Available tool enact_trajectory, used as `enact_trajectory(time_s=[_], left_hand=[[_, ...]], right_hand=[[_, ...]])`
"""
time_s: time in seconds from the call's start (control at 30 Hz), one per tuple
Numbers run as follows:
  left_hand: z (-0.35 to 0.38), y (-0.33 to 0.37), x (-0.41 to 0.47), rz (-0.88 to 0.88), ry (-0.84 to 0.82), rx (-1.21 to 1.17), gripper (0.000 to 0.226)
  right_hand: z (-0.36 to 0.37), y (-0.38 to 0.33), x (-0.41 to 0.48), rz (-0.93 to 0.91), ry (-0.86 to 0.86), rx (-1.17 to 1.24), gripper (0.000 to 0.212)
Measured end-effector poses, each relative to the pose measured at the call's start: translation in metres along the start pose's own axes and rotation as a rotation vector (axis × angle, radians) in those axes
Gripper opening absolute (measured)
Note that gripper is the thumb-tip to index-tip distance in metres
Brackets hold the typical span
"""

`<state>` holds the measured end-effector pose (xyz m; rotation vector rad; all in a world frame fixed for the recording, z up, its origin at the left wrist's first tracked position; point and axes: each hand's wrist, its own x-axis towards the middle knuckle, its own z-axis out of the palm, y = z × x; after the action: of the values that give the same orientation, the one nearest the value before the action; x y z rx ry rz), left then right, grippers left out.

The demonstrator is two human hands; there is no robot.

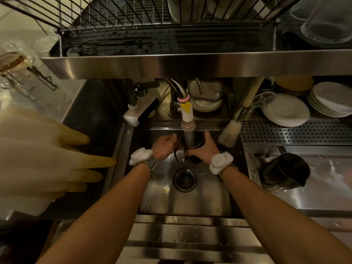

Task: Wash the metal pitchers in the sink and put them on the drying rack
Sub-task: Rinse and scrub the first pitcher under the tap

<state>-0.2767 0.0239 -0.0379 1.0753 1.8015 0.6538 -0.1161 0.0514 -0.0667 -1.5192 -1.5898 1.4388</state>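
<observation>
Over the steel sink (209,197) I hold a dark metal pitcher (198,141) upright under the tap (187,119), and water streams into its mouth. My right hand (204,149) wraps around the pitcher's right side. My left hand (164,148) grips it at the left, by the handle. A second metal pitcher (283,171) lies tilted on the counter to the right of the sink. The wire drying rack (152,35) hangs above the sink, wet, with a tray beneath it.
The drain (184,179) sits in the middle of the basin. A bottle brush (229,133) leans at the back right. Stacked white plates (285,110) stand behind a perforated grate. Pale rubber gloves (47,159) hang at the left. Upturned glasses (327,21) rest at top right.
</observation>
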Motion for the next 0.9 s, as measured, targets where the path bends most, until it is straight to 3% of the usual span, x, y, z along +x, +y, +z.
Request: enact_trajectory(time_s=[0.27, 0.43, 0.5, 0.63, 0.9], left_hand=[[-0.001, -0.002, 0.000, 0.013, -0.001, 0.137, 0.048], [-0.009, -0.003, 0.002, -0.005, 0.020, 0.197, 0.047], [-0.010, -0.003, 0.002, -0.005, 0.024, 0.221, 0.046], [-0.014, -0.004, 0.003, 0.019, 0.030, 0.247, 0.045], [-0.015, -0.007, 0.005, 0.038, 0.004, 0.229, 0.040]], right_hand=[[-0.019, -0.011, 0.001, -0.023, -0.094, -0.265, 0.093], [-0.026, -0.026, 0.003, -0.095, -0.107, -0.475, 0.081], [-0.028, -0.031, 0.004, -0.104, -0.115, -0.580, 0.086], [-0.031, -0.040, 0.009, -0.073, -0.119, -0.796, 0.100], [-0.037, -0.049, 0.012, -0.016, -0.191, -1.033, 0.106]])
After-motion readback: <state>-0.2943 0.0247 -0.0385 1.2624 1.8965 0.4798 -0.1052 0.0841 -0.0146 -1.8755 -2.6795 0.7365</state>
